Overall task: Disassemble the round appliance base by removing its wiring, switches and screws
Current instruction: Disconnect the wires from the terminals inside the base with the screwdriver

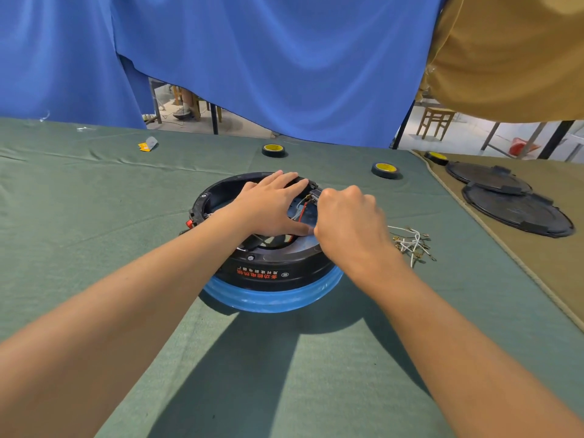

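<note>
The left hand is laid flat, with the fingers spread wide, across the open top of the round black plastic appliance base with a blue band at its foot. The right hand is curled tightly at the far right of the rim, beside a small dark component; whether that part is pinched cannot be told, since the fingertips are hidden. Red and pale wires are seen inside the base between the two hands, and one red switch is seen on its left wall.

The base is set at the centre of the frame on the green cloth-covered table. Just right of it, one loose bundle of white wires with brass terminals is laid on the cloth. Three black tape rolls with yellow cores are counted beyond: one above the base, one to its upper right, one further right. Two round black covers are overlapped on the tan cloth at the right edge. One small yellow packet is seen at the upper left.
</note>
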Tool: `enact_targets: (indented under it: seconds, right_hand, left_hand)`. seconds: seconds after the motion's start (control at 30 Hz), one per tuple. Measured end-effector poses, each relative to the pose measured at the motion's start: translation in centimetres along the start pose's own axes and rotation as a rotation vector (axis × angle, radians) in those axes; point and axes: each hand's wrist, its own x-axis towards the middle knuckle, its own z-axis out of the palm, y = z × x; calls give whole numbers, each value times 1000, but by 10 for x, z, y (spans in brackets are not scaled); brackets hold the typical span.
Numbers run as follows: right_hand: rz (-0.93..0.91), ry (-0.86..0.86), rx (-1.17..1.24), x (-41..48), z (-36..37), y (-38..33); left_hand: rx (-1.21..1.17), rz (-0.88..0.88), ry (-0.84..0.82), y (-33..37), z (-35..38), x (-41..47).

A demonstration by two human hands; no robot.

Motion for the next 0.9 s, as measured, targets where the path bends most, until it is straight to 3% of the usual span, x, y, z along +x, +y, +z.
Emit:
enact_targets:
  seconds: [0.27,0.57,0.77,0.9]
  right_hand:
    - [87,-124,141,14,4,27]
    - [152,-238,482,27,-11,56]
    - [122,-135,216,12,3,36]
    - [-5,-44,27,5,7,20]
  left_hand:
    - [-1,1,-19,-1,1,3]
    - [-12,1,-31,-2,-1,2]
    - [1,-8,-12,-1,1,1]
    - [9,-17,-23,-1,1,2]
